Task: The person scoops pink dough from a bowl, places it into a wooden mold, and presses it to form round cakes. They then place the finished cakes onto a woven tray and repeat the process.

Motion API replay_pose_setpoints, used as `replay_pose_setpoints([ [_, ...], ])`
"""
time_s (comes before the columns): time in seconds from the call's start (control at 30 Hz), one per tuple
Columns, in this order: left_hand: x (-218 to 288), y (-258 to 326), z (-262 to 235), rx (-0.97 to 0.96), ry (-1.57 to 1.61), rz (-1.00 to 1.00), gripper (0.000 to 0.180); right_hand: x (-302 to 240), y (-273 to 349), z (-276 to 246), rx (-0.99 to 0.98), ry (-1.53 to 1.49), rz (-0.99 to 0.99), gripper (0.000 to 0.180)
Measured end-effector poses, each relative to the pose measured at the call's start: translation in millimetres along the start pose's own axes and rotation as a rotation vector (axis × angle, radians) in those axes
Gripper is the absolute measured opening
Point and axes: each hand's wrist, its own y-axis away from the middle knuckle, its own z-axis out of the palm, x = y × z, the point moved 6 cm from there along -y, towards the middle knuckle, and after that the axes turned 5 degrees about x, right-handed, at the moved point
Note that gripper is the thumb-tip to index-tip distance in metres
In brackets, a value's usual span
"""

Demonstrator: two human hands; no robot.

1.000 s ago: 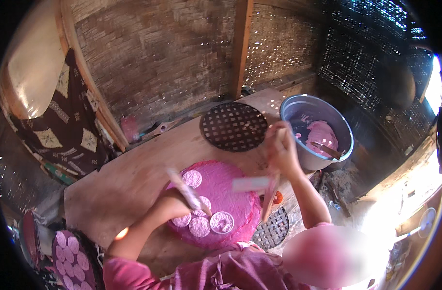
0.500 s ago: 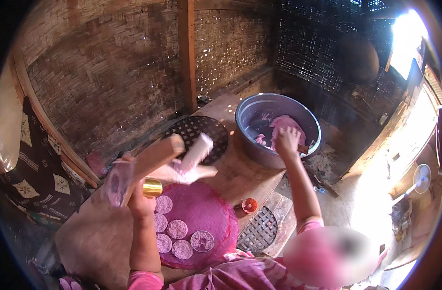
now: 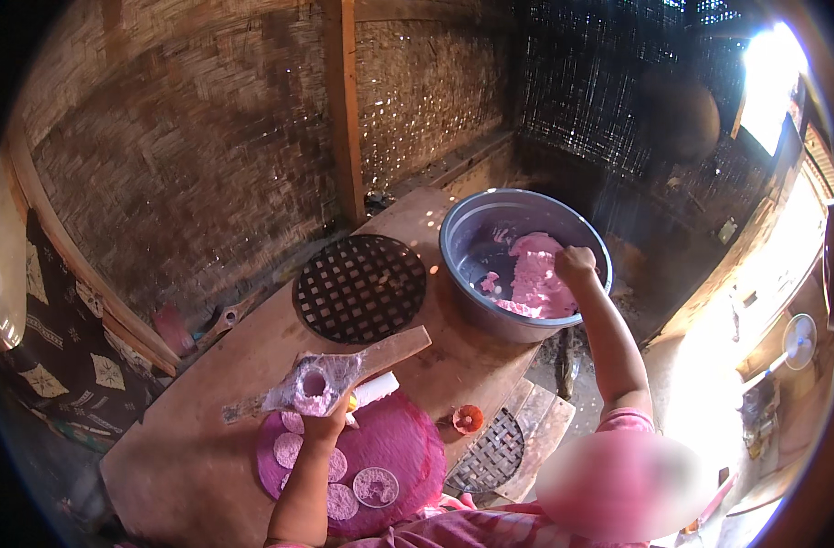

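My left hand [image 3: 329,426] is closed around a wooden press [image 3: 394,351] with a plastic-wrapped middle, a round hole with pink dough in it and a white cylinder at its side. The press hangs over a magenta round mat [image 3: 400,447]. On the mat lie several flat pink dough rounds [image 3: 341,501]; one round [image 3: 376,493] sits inside a thin ring. My right hand [image 3: 576,263] is curled at the right inside of a grey-blue basin [image 3: 453,269], beside a mass of pink dough [image 3: 537,274]. What its fingers hold, if anything, is hidden.
A dark lattice disc [image 3: 360,288] lies on the wooden table [image 3: 170,466]. A small orange cup [image 3: 467,419] stands right of the mat, near another woven disc [image 3: 494,447]. A woven wall [image 3: 207,164] with a post [image 3: 344,119] rises behind.
The press has come down and rightward in my left hand, turning so its hole shows. My right hand has shifted from the dough toward the basin's right rim.
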Motion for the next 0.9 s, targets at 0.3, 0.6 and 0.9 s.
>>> replay_pose_setpoints([
  [0.3, -17.3, 10.1, 7.7, -0.029, 0.012, 0.085, 0.034, -48.5, -48.5, 89.0, -0.091, -0.116, -0.115, 0.026],
  [0.6, -26.5, 1.1, -13.5, 0.031, 0.012, -0.115, 0.024, -4.6, 14.0, 22.1, -0.503, -0.441, -0.228, 0.029],
  [0.9, 72.7, -93.8, -66.7, 0.056, -0.351, 0.467, 0.011, 35.6, 165.0, -140.2, -0.502, -0.976, -0.431, 0.045],
])
